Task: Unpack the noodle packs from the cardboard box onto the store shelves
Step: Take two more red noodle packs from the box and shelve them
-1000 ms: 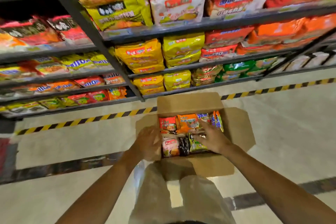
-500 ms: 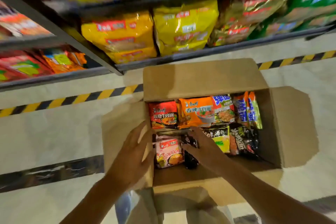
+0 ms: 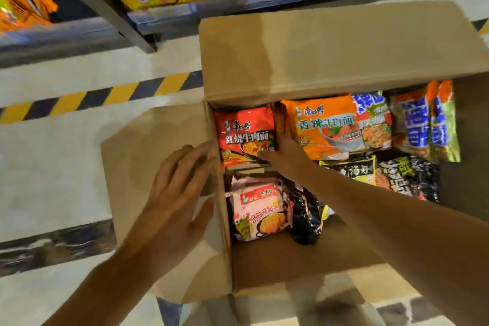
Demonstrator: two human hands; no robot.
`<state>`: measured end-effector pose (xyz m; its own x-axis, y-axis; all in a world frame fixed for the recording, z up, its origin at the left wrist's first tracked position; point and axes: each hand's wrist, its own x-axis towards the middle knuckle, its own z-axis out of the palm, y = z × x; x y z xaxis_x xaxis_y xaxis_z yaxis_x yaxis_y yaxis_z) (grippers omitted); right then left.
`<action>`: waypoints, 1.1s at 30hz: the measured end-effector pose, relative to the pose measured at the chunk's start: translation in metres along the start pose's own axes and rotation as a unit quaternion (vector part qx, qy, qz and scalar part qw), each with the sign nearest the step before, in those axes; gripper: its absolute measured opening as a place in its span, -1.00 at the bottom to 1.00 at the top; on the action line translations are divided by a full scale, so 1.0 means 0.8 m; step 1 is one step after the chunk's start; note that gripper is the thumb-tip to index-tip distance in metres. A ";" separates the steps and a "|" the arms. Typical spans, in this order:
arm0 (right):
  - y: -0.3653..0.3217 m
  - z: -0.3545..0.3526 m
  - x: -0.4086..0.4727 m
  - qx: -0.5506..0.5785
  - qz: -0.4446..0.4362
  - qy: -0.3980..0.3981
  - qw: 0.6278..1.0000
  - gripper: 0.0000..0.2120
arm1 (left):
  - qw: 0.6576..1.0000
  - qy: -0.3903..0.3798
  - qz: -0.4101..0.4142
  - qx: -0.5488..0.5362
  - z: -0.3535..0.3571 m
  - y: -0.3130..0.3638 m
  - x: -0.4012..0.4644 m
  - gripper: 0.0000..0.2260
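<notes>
Red 红烧牛肉面 pack (image 3: 244, 135) pinched by right hand (image 3: 284, 151); flat left hand (image 3: 177, 201) presses cardboard box (image 3: 158, 140) flap.

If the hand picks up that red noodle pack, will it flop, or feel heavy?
The red noodle pack probably won't flop much: it stands flat on edge in the cardboard box, hinting at a stiff block inside. It is likely light, since the right hand alone takes hold of it. Its shiny wrapper glints, so it may be a bit slippery.
</notes>
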<state>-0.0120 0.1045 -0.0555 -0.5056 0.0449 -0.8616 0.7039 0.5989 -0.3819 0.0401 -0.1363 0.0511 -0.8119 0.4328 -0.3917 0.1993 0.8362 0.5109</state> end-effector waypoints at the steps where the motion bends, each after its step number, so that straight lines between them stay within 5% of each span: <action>1: 0.001 0.004 0.011 -0.004 0.017 0.006 1.000 -0.50 | 1.000 0.004 -0.002 -0.006 0.002 -0.002 0.000 -0.52; 10: 0.002 0.054 0.058 0.040 0.135 0.059 0.988 -0.11 | 0.999 0.008 0.002 -0.052 0.003 -0.008 -0.003 -0.45; 15: 0.008 0.053 0.035 0.006 0.112 0.074 0.991 -0.44 | 0.999 0.008 0.000 -0.049 0.000 -0.005 -0.004 -0.46; 22: 0.007 0.031 -0.015 0.031 0.002 0.086 0.996 -0.43 | 0.999 0.010 0.011 -0.029 -0.008 0.023 0.002 -0.43; 25: 0.007 0.005 -0.051 0.036 -0.033 0.088 0.995 -0.61 | 0.999 0.008 0.018 -0.050 -0.009 0.046 0.013 -0.49; 30: 0.015 -0.067 -0.105 0.024 -0.060 0.122 0.990 -0.67 | 0.980 -0.001 -0.100 -0.173 0.013 0.085 0.049 -0.57; 33: 0.028 -0.107 -0.126 0.062 -0.056 0.131 0.988 -0.68 | 0.935 -0.013 -0.240 -0.259 0.045 0.093 0.084 -0.54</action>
<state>0.0118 0.1818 0.0520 -0.6834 0.1992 -0.7023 0.6843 0.5099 -0.5212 0.0202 -0.0330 0.0354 -0.7241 0.0630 -0.6868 -0.4838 0.6633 0.5709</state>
